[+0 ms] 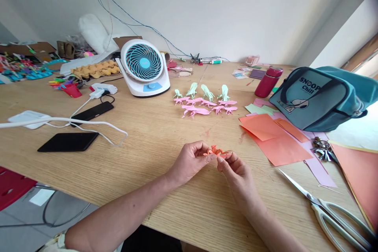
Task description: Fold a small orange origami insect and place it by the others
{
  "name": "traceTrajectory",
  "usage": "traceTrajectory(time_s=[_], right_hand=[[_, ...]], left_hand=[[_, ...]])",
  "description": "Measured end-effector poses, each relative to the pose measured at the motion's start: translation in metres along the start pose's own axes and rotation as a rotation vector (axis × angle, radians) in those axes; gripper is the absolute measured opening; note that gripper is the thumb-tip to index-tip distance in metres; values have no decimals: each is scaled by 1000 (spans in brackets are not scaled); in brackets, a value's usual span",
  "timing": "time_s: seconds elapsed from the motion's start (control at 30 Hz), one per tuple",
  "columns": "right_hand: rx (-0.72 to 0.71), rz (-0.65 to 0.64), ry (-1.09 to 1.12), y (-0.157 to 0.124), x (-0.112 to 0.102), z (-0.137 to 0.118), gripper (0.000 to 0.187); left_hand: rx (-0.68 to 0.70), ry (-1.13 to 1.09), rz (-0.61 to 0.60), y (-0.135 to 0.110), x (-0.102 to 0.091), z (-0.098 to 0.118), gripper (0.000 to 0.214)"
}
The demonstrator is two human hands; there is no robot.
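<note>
An orange folded paper figure with thin pointed limbs is held just above the table by both hands. My left hand pinches its left side between thumb and fingers. On the other side, my right hand is closed on the figure's right end, thumb in front. Fingertips cover part of the paper. Beyond the hands stand several pink folded paper figures and, behind them, several green ones. Orange paper sheets lie to the right, with open scissors nearer the front.
A white and blue fan stands at the back. To the right are a teal bag and a red flask. Two black phones and a white cable lie at left. A metal clip sits near the paper.
</note>
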State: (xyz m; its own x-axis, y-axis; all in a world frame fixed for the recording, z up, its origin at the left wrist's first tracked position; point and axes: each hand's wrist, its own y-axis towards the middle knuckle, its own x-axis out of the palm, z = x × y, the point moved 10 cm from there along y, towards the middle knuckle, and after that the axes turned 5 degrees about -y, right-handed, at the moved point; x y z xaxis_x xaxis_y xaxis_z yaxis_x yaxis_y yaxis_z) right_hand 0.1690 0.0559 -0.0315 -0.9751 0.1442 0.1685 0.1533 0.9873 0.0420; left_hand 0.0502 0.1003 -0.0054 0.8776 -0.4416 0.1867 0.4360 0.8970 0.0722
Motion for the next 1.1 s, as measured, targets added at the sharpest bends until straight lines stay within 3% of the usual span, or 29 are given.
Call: traceTrajectory(time_s=[0.3, 0.53, 0.77, 1.1], right_hand=[[107, -8, 32, -1, 1, 8, 27], [0, 16, 1, -1, -2, -1, 21], [8, 29, 80, -2, -4, 1, 19], [-22, 19, 41, -2, -5, -2, 19]], left_hand=[[19, 20, 13, -1, -1, 1, 31], [61, 122, 12, -4, 2, 5, 25], [50, 164, -36, -6, 14, 9, 19], [31, 105, 24, -8, 9, 2, 27]])
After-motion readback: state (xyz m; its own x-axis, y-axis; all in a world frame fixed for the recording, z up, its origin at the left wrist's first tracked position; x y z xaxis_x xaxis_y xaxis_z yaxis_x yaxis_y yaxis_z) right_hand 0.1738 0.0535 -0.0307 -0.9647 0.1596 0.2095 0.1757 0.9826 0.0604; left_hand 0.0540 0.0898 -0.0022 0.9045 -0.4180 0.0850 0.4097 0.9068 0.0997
